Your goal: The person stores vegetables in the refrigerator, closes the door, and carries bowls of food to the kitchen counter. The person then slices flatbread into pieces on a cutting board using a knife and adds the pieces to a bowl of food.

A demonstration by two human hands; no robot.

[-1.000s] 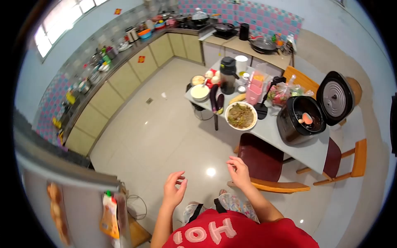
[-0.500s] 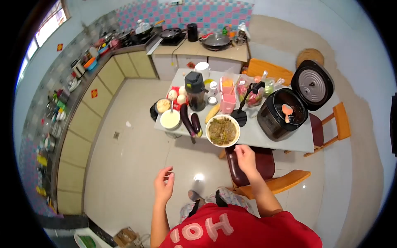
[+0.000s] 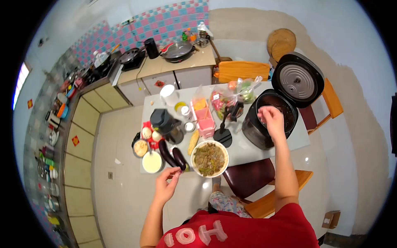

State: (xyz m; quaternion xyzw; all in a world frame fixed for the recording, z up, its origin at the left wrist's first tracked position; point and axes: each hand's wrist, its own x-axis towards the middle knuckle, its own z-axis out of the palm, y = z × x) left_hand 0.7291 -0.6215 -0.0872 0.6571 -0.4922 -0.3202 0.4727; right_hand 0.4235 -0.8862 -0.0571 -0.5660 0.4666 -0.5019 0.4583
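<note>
My right hand is over the open black rice cooker, its fingers curled down at the near side of the inner pot. Whatever those fingers hold is hidden, and the orange rice paddle is out of sight behind the hand. In front of the table edge, my left hand hovers with thumb and fingers a little apart, holding nothing. Its fingertips come near two dark eggplants. Between the hands, a white bowl of cooked food with green pieces stands at the table's front edge.
Near the left end stand a bowl of pale liquid, a dark jug and eggs in red wrapping. A pink container, a corn cob and a black stand sit mid-table. A chair is at the front.
I have stepped closer to the table. My right hand has moved up and right, from in front of the table to over the rice cooker. My left hand has come near the eggplants.
</note>
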